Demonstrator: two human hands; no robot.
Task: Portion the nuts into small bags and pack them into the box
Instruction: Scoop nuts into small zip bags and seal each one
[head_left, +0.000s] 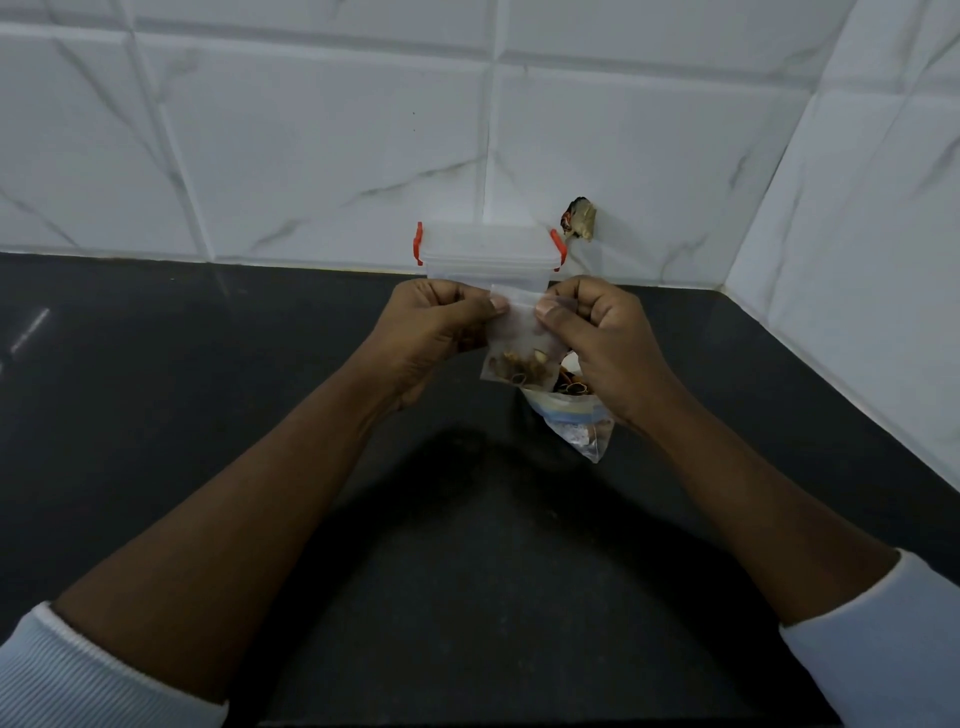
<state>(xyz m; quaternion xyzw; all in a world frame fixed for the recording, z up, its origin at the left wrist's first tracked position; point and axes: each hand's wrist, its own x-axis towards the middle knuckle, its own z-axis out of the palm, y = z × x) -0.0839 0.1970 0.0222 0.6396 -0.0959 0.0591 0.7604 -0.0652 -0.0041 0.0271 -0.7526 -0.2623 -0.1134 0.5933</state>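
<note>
Clear small bag (514, 335) of nuts (519, 368), top edge pinched between left grip (436, 325) and right grip (597, 332)

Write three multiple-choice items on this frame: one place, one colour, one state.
1. Where does the box stand?
A) at the counter's far edge, against the tiled wall
B) at the near edge
C) on a sleeve

2. What colour are the box's latches?
A) blue
B) red
C) green

3. How is the small bag held?
A) it lies loose on the counter
B) it is tucked inside the box
C) it is pinched at its top by the left hand and right hand

1 A: the box stands at the foot of the tiles.
2 B: both side clips are red.
3 C: a thumb presses each top corner.
</note>
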